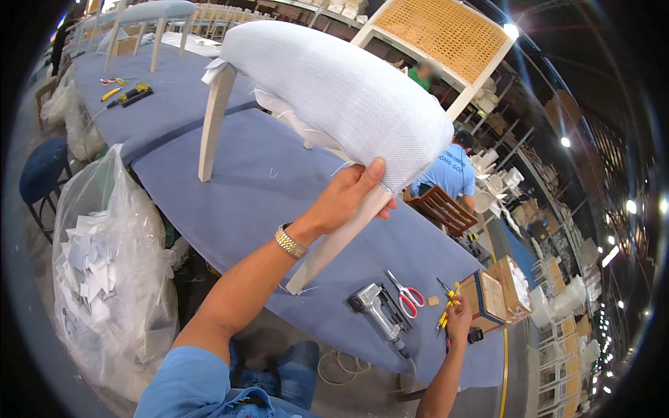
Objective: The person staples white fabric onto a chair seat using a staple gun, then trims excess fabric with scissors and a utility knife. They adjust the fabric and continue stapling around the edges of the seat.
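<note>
Workshop racks and stacked chairs ring a long blue tabletop (pixel 230 202). At its near edge the left hand (pixel 348 195) has its grip clenched on the white upholstered seat (pixel 334 83) of a pale wooden chair, tipping it up. The right hand (pixel 458 322) grasps yellow-handled pliers (pixel 447 306), lying right of the red scissors (pixel 406 292) and staple gun (pixel 376 310), within reach.

left hand (pixel 348 195) gripping chair (pixel 334 90), right hand (pixel 458 322) on pliers (pixel 447 311)
</note>
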The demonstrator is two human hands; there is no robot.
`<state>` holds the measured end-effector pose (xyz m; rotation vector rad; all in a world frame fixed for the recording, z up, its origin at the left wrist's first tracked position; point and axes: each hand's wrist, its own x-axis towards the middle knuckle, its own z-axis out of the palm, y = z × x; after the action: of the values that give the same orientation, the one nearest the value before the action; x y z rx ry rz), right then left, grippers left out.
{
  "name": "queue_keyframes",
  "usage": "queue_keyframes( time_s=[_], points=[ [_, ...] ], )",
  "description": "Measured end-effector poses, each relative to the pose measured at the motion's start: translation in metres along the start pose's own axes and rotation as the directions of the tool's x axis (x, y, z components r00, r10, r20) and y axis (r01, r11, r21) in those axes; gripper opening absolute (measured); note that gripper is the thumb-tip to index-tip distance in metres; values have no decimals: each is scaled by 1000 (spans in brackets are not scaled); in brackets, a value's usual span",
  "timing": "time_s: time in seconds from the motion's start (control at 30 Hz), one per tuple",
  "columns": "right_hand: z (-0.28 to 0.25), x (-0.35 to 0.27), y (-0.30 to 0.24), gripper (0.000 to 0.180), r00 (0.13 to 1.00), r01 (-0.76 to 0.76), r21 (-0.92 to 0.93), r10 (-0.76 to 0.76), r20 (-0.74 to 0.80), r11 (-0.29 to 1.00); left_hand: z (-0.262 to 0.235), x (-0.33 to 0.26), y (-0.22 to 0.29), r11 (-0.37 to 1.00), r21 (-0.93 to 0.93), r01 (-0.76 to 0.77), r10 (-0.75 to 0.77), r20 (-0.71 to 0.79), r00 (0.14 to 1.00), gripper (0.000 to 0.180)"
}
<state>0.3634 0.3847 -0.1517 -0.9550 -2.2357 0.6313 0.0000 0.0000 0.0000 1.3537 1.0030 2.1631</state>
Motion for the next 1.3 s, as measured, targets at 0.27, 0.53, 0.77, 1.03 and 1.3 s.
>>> queue_keyframes(
  time_s=[0.27,0.53,0.77,1.03,1.3],
  points=[
    [-20,-46,-208,36,969,246,246,-242,-48,938,11,6,4,1000,12,-16,16,-47,999,59],
    [55,-110,-211,27,956,219,393,-276,96,893,5,3,-13,966,179,-187,200,-61,978,59],
    [128,-159,-174,15,949,-19,579,-168,267,815,-10,-75,-67,845,510,-163,338,-272,901,67],
    [158,-185,-168,11,906,-118,594,-159,393,796,-56,-309,-131,854,363,374,43,-764,644,36],
    [187,-186,-206,8,890,-87,449,-132,435,889,-170,-453,-69,541,377,752,274,-924,266,27]
  ],
)
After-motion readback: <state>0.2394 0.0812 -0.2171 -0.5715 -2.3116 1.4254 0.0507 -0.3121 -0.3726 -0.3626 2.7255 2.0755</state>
